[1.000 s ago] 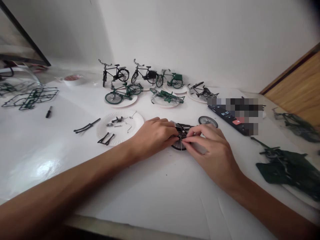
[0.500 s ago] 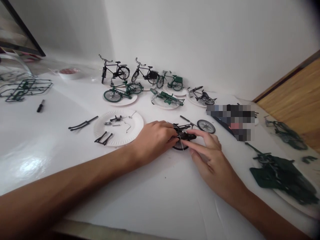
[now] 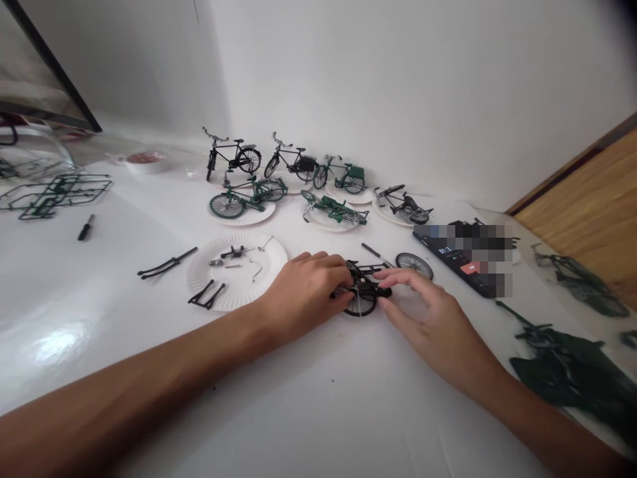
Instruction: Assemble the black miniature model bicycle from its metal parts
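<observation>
A black model bicycle point(image 3: 361, 309), partly assembled with one wheel showing, lies on the white table in front of me. My left hand point(image 3: 309, 292) is closed on its left side, and those fingers cover part of the frame. At the right end, the thumb and index finger of my right hand point(image 3: 425, 309) pinch a black part of the bicycle. Just behind it lie a loose wheel point(image 3: 414, 265) and a screwdriver point(image 3: 372, 251). To the left, a paper plate point(image 3: 271, 265) carries small metal parts and a black forked piece point(image 3: 206, 294).
A black fork point(image 3: 168, 263) and a small screwdriver point(image 3: 86, 228) lie at left, near green frame parts point(image 3: 62, 192). Finished-looking model bicycles point(image 3: 293, 162) stand or lie along the wall. At right are a phone point(image 3: 448, 262) and a green model point(image 3: 572, 365) on a plate.
The view has tilted up slightly, so everything sits lower. My right index finger has drawn back from the wheel to the bicycle's right end. My left hand stays on the bicycle.
</observation>
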Demonstrator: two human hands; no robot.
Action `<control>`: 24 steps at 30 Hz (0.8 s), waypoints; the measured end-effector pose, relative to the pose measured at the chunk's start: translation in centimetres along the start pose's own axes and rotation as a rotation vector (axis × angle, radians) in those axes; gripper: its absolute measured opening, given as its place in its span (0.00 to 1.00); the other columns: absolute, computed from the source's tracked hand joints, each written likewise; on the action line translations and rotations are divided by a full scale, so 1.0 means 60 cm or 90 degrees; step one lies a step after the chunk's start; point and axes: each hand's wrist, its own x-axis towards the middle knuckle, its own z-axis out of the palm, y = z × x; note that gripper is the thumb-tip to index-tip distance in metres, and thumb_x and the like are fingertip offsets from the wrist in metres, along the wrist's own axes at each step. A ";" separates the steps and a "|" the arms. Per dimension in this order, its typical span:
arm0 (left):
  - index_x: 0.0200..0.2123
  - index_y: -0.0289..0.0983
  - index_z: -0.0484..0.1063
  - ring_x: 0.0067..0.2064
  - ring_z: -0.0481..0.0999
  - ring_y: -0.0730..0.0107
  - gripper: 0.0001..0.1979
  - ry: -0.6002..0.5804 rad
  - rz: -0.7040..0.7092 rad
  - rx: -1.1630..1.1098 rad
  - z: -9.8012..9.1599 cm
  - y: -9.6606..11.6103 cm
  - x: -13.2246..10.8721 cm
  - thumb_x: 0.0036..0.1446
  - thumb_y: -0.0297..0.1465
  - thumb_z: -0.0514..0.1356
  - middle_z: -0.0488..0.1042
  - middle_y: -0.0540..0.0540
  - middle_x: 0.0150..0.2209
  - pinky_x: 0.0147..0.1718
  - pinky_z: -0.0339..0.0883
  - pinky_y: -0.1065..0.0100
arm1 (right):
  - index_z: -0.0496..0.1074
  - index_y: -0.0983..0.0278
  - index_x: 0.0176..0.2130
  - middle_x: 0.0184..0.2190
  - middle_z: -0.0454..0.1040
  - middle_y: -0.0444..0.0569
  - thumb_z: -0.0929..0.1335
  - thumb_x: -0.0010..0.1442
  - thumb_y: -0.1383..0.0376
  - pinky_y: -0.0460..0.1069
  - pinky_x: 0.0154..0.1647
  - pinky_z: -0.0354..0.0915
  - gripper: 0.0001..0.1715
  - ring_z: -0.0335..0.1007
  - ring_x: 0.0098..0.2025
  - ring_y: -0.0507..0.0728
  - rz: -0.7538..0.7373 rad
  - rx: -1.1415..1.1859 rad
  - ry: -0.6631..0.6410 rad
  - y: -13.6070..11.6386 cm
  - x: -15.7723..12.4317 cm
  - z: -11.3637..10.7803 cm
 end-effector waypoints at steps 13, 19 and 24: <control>0.28 0.38 0.73 0.38 0.73 0.59 0.09 -0.015 -0.125 0.096 -0.002 0.048 -0.016 0.61 0.32 0.59 0.75 0.47 0.32 0.40 0.64 0.54 | 0.76 0.59 0.42 0.42 0.76 0.47 0.70 0.63 0.67 0.58 0.51 0.68 0.07 0.73 0.46 0.59 -0.083 -0.021 -0.068 -0.014 0.010 0.004; 0.31 0.38 0.72 0.38 0.75 0.60 0.06 -0.014 -0.209 0.028 -0.005 0.044 -0.009 0.60 0.32 0.60 0.77 0.47 0.35 0.45 0.65 0.52 | 0.79 0.59 0.46 0.38 0.73 0.47 0.70 0.64 0.65 0.52 0.40 0.71 0.10 0.73 0.39 0.57 -0.071 0.007 -0.056 -0.017 0.003 0.007; 0.31 0.38 0.72 0.35 0.75 0.61 0.06 -0.033 -0.209 0.065 -0.006 0.044 -0.005 0.59 0.30 0.57 0.77 0.48 0.34 0.40 0.66 0.55 | 0.79 0.60 0.46 0.38 0.72 0.47 0.70 0.64 0.65 0.51 0.38 0.71 0.10 0.72 0.38 0.55 -0.068 0.003 -0.050 -0.018 0.002 0.011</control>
